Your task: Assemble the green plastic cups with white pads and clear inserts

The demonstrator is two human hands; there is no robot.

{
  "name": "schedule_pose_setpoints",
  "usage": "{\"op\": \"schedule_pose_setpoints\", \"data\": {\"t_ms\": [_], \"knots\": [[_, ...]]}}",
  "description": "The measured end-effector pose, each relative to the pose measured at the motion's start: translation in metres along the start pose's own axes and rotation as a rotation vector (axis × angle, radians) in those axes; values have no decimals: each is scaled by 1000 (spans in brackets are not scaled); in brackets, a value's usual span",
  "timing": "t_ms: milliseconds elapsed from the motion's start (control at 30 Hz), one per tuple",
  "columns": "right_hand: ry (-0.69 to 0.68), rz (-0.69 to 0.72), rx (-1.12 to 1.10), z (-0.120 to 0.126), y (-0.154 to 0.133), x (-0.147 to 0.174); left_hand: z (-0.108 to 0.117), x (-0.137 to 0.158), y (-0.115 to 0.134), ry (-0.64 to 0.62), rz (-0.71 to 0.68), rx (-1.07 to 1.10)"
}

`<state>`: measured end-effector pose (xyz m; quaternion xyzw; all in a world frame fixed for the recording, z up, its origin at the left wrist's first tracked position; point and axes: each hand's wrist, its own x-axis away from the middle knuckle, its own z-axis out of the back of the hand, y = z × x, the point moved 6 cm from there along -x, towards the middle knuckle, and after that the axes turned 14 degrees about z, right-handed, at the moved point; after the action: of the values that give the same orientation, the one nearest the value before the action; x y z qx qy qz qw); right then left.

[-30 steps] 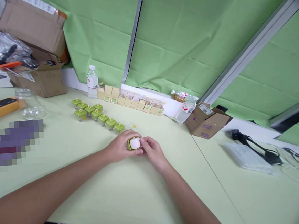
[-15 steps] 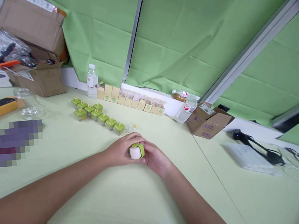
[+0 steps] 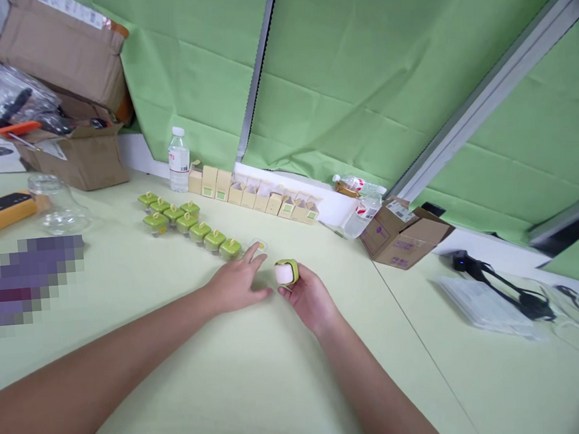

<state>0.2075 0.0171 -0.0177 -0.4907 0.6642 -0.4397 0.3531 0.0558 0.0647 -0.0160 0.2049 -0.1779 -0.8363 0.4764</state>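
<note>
We pinched a green-and-white piece [image 3: 284, 273] in our right hand [image 3: 312, 297]; our left hand [image 3: 232, 287], fingers spread, seemingly sought the clear cup [image 3: 262, 246] at its one o'clock, which called for pinching.

Looks smooth on the held white-and-green piece [image 3: 284, 273], like slightly glossy plastic on the green lids [image 3: 214, 237], matt card on the small boxes [image 3: 248, 199], creased cloth on the green covering [image 3: 358, 71].

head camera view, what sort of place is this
Probably a workroom or office: a long pale table, small cartons lined up along its back, and an open cardboard box of odds and ends at the left.
</note>
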Motion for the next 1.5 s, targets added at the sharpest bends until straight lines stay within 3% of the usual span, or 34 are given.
{"op": "schedule_pose_setpoints", "data": {"t_ms": [200, 333, 533, 700, 933, 1200, 1333, 1500], "knots": [[-34, 45, 93, -2, 2, 0, 4, 1, 4, 37, -68, 4], [20, 99, 122, 6, -2, -3, 15, 5, 11, 49, -123, 58], [138, 232, 163, 18, -13, -4, 22, 13, 16, -65, -172, 198], [138, 324, 259, 14, -18, -1, 20, 16, 18, -82, -183, 260], [32, 588, 552, -6, -32, 13, 15, 14, 17, -106, -205, 389], [-191, 820, 912, -29, -40, 30, 8, 15, 15, -138, -200, 417], [-287, 858, 1019, -33, -34, 30, 7, 15, 15, -142, -216, 427], [-407, 776, 1113, -36, -21, 27, 7, 15, 16, -142, -223, 444]]}}
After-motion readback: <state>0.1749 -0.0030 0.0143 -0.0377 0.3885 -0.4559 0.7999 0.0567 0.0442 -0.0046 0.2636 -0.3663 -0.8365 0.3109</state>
